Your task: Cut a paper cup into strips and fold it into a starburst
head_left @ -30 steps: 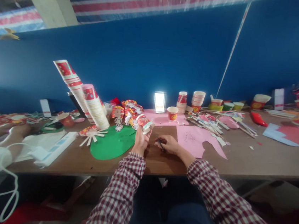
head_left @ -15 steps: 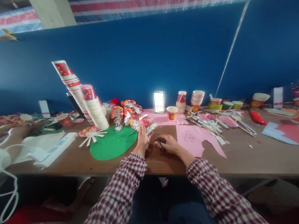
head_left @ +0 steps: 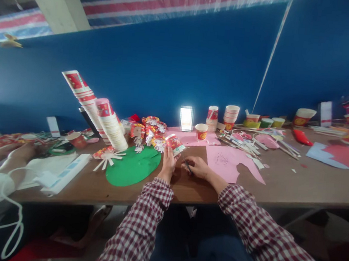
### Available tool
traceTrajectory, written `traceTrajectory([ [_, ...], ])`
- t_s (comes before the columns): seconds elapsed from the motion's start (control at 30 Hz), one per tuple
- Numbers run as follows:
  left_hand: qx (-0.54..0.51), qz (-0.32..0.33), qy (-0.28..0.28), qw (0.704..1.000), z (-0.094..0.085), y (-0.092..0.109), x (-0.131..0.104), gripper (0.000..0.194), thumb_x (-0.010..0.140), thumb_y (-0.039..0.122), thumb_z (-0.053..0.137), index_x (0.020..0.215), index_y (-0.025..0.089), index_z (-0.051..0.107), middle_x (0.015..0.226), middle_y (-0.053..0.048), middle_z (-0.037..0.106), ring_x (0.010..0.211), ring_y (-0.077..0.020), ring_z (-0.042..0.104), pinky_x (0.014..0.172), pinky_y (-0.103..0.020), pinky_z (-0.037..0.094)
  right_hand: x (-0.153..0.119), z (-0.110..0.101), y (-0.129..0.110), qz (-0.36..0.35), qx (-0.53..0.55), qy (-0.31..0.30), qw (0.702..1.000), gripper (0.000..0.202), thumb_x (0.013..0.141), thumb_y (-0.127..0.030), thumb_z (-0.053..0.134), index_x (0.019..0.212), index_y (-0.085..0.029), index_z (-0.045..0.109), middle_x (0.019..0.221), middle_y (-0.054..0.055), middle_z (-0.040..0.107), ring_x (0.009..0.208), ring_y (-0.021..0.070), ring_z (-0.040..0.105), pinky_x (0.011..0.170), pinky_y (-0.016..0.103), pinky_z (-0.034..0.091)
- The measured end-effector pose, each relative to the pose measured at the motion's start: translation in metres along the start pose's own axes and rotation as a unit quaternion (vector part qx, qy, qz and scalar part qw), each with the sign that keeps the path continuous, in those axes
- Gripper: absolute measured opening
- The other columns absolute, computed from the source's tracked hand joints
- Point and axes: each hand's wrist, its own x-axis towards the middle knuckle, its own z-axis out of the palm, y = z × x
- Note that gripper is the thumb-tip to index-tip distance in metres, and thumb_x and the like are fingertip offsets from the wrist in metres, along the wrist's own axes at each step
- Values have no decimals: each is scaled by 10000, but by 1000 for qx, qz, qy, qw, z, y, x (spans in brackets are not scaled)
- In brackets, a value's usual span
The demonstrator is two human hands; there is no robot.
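Red-and-white paper cup [head_left: 176,143], maroon-and-white checked sleeves [head_left: 145,218], green sheet [head_left: 127,168], pink paper [head_left: 224,171], blue partition [head_left: 168,67]

Craft workspace, possibly in an unfinished building (background dim): long bench [head_left: 284,179], stacked paper cups [head_left: 112,129], cut pink paper [head_left: 225,170], blue partition [head_left: 156,70], pillar [head_left: 55,1], striped sheeting [head_left: 175,7].

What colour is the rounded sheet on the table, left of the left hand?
The rounded sheet is green, seen in the head view.

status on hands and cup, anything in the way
Left hand holding paper cup, tilted. Right hand gripping slim dark tool near cup. Nothing visible between tool and cup; green sheet beside left hand.
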Motion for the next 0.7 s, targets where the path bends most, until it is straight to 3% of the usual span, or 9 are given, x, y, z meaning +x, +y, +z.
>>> traceTrajectory([
  [0.27,1,-2,5,1000,2,1,-1,718,804,578,504,1390,219,296,1383,-173,417,1100,-268,554,903,-421,464,0,0,0,10,19,-5,1000,294,836,-433,524,849,-153,616,594,11,621,528,133,584,505,224,411],
  [0.7,-7,-4,14,1000,2,0,0,656,836,533,488,1383,210,321,1368,-180,433,1072,-253,571,882,-427,473,0,0,0,1,3,1,1000,332,828,-484,525,777,-163,595,599,3,589,515,125,565,499,218,394],
])
